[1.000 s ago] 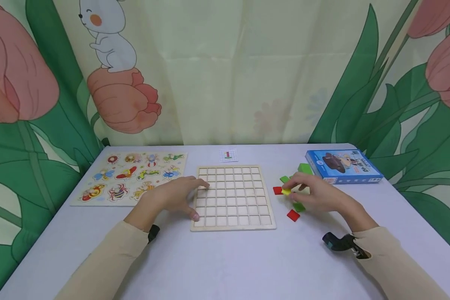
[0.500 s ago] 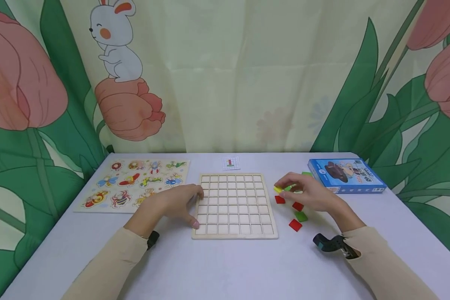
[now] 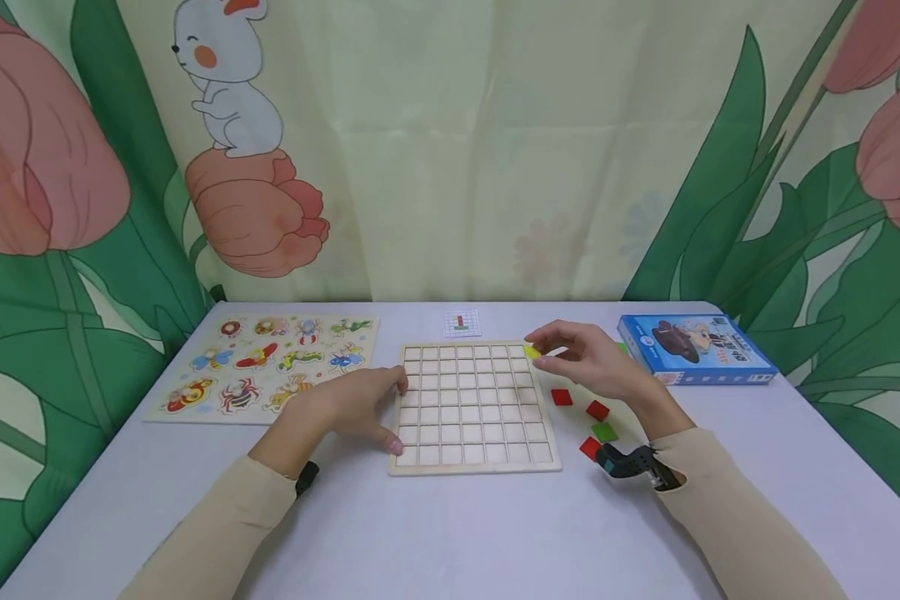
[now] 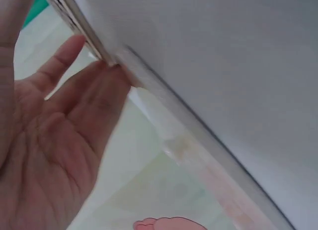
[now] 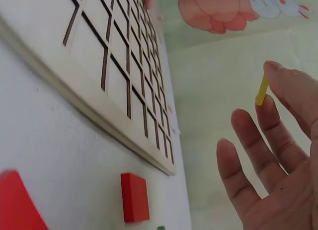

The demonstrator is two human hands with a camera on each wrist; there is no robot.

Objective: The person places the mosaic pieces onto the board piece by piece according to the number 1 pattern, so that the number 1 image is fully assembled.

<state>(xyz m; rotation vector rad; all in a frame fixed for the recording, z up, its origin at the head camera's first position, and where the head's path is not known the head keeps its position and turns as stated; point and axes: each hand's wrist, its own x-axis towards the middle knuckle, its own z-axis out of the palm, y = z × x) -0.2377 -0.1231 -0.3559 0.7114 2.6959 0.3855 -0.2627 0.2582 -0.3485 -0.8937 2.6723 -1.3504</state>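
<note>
My right hand (image 3: 587,360) pinches a small yellow square tile (image 3: 531,352) between thumb and finger. It is above the upper right corner of a wooden grid board (image 3: 476,471). In the right wrist view the yellow tile (image 5: 262,91) is seen edge-on, and the other fingers spread loosely. At the board's left edge rests my left hand (image 3: 348,406), thumb near the lower corner and fingers farther up. The left wrist view has its fingertips touching an edge. Red tiles (image 3: 562,397) and a green tile (image 3: 604,432) lie right of the board.
A blue box (image 3: 696,348) sits at the back right, with a green piece partly hidden beside it. Behind the board lies a small printed grid card (image 3: 461,323). An insect puzzle board (image 3: 270,358) lies at the left. A patterned curtain (image 3: 450,167) hangs behind the table.
My right hand has carried the yellow tile from the loose tiles leftward to the board's upper right corner. My left hand has stayed at the board's left edge, its fingers drawn back slightly.
</note>
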